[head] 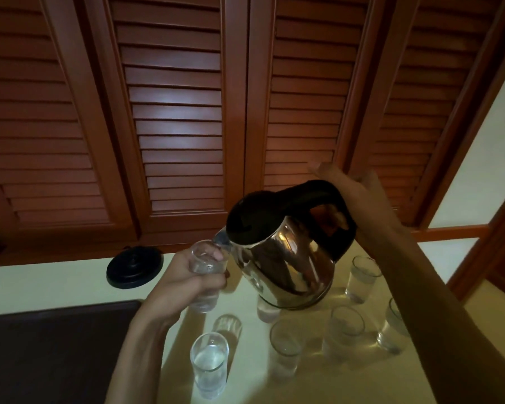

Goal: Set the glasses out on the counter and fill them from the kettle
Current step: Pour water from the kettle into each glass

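Note:
My left hand (pixel 184 282) grips a clear glass (pixel 205 265) and holds it lifted above the pale counter (pixel 70 282). My right hand (pixel 359 196) holds the black handle of a steel kettle (pixel 286 258), fingers showing through the handle opening. The kettle is tilted to the left, its spout resting at the held glass's rim. Several more glasses stand on the counter: one with water (pixel 209 364) near the front, others (pixel 285 345) (pixel 346 328) in the middle, and one (pixel 362 278) at the right behind my forearm.
The kettle's round black base (pixel 134 266) sits at the back left of the counter. A dark rectangular surface (pixel 56 345) covers the front left. Brown louvered doors (pixel 175 126) rise behind. The counter's right edge (pixel 467 310) runs close to the rightmost glass (pixel 394 330).

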Available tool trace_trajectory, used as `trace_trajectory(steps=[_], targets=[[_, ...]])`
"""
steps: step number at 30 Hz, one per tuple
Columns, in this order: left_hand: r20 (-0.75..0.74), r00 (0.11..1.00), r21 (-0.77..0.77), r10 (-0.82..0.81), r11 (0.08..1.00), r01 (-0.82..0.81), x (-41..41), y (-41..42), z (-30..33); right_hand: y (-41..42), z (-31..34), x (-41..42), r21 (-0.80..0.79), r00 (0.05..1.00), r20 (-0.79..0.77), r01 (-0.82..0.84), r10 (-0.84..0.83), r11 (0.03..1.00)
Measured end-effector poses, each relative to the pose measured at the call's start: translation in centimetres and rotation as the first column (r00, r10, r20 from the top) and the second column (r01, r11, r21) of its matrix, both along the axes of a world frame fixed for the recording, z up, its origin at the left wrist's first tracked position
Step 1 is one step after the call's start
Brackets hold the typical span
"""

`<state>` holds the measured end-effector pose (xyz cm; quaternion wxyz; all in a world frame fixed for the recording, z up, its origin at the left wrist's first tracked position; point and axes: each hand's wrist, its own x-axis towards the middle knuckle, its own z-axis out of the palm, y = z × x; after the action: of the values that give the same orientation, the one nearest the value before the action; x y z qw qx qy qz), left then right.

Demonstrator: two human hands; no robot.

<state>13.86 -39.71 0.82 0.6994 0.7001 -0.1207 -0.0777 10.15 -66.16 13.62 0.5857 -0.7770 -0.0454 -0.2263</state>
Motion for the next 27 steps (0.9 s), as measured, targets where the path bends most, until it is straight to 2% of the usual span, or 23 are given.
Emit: trace_trajectory(steps=[4,8,11,16,22,27], targets=[[0.085,0.996,0.007,0.000,1.000,0.000,0.1,0.4,1.6,-0.5,-2.0,-0.7,0.236,0.997,0.012,0.066,-0.071,0.970],[0.169,0.985,0.011,-0.022,1.000,0.020,0.1,0.3,2.7,-0.2,-3.9,-1.7,0.359,0.997,0.021,0.056,-0.068,0.932],[0.167,0.986,-0.001,-0.014,1.000,0.015,0.4,0.3,2.2,-0.2,-4.9,-2.1,0.437,0.995,-0.008,0.097,-0.104,0.894],[0.123,0.992,0.017,0.028,0.999,-0.030,1.7,-0.3,-1.4,-0.8,-5.4,-2.5,0.508,0.989,0.000,0.130,-0.151,0.851],[0.079,0.995,0.069,0.067,0.995,-0.073,3.5,-1.5,-6.5,-1.3,-5.7,-2.9,0.579,0.991,-0.038,0.124,-0.125,0.806],[0.010,0.997,0.106,0.079,0.991,-0.079,3.2,-2.1,-9.3,-1.5,-6.2,-2.8,0.564,0.989,-0.055,0.146,-0.139,0.813]])
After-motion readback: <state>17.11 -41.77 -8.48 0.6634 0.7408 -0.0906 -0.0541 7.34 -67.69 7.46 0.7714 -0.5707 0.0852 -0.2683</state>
